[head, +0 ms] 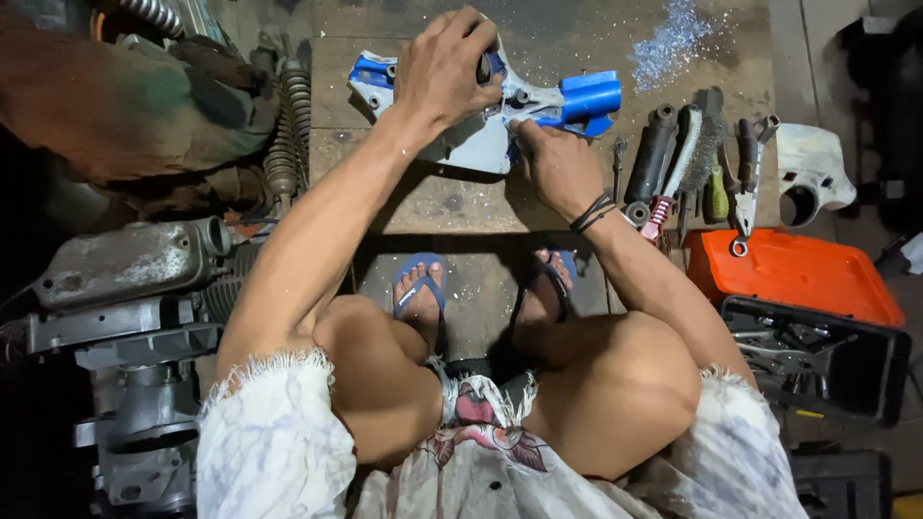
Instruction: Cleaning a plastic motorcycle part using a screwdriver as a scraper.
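Your left hand (444,69) is closed over the top of the blue and grey power-tool housing (481,120), gripping a dark part at its centre. Your right hand (556,163) presses fingertips against the housing's lower edge; whether it grips anything cannot be told. The housing lies on the wooden tabletop (423,202) at 12 o'clock from your knees. Its long axis runs roughly 9 to 3 o'clock, with the blue cylindrical end (588,96) pointing toward 3 o'clock.

Risk: the housing is held only by hand pressure, so a hard push or twist could judgeably slide it toward the hand tools (697,159) at 3 o'clock. Fingertips near the edge could be pinched. Metal filings (673,38) at 1 o'clock reduce friction.
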